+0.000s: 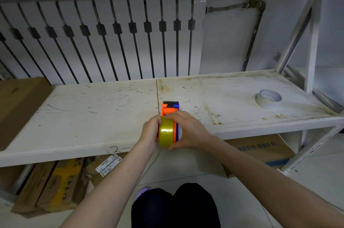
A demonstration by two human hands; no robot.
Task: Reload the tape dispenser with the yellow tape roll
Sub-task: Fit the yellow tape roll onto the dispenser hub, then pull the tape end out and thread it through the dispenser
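An orange and blue tape dispenser (169,108) lies on the white shelf board (93,116), its cutter end pointing away from me. The yellow tape roll (165,131) sits at its near end, upright, against the orange side plate. My left hand (150,132) presses on the roll's left side. My right hand (188,131) wraps over the top and right of the roll and dispenser, thumb below at the shelf's front edge. Whether the roll is seated on the hub is hidden by my fingers.
A whitish tape roll (268,98) lies flat at the shelf's right. A cardboard sheet (20,105) covers the shelf's left end. Cardboard boxes (55,185) lie on the floor beneath. A radiator (104,38) stands behind; a shelf upright (312,51) rises at right.
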